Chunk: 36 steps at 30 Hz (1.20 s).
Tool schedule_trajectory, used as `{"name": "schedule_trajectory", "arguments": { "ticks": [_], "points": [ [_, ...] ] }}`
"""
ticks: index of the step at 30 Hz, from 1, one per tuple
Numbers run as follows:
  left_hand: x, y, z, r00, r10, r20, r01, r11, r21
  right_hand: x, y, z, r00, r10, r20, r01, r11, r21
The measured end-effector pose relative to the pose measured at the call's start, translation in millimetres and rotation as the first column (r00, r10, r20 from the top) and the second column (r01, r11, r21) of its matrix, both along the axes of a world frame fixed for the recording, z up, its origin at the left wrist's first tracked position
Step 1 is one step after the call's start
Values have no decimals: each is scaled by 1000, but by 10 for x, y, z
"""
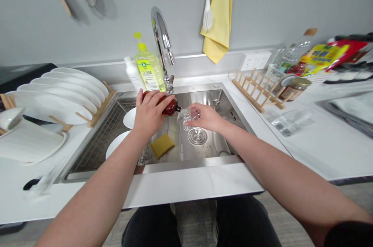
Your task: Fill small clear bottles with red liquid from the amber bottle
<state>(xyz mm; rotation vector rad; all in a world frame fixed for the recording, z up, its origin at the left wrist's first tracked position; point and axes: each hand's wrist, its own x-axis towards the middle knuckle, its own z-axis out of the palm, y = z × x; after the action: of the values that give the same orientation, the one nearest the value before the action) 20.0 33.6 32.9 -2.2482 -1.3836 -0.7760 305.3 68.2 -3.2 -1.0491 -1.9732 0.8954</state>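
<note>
Over the sink (186,164), my left hand (149,114) is wrapped round a dark red-brown bottle (169,107). The bottle lies tipped on its side, its narrow black neck pointing right. My right hand (207,117) pinches a small clear container (186,114), perhaps a cup or glass; its exact kind is hard to make out. The bottle's mouth meets or overlaps the edge of this container. Below the hands, a yellow sponge (162,146) lies on the sink floor, left of the round drain (197,136). White dishes (117,144) sit under my left forearm, partly hidden.
Behind the sink rise the faucet (161,37) and a dish soap bottle (147,69). Plates (55,97) stand in a wooden rack on the left. To the right are another wooden rack (259,90), a jar (295,89) and a clear plastic bag (293,121).
</note>
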Motion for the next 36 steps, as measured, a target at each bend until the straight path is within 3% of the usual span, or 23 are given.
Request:
{"name": "schedule_trajectory", "arguments": {
  "ticks": [36],
  "points": [
    [19,-15,12,1000,6,-6,-6,1000,10,6,9,-21,999,-11,38,10,999,31]
  ]
}}
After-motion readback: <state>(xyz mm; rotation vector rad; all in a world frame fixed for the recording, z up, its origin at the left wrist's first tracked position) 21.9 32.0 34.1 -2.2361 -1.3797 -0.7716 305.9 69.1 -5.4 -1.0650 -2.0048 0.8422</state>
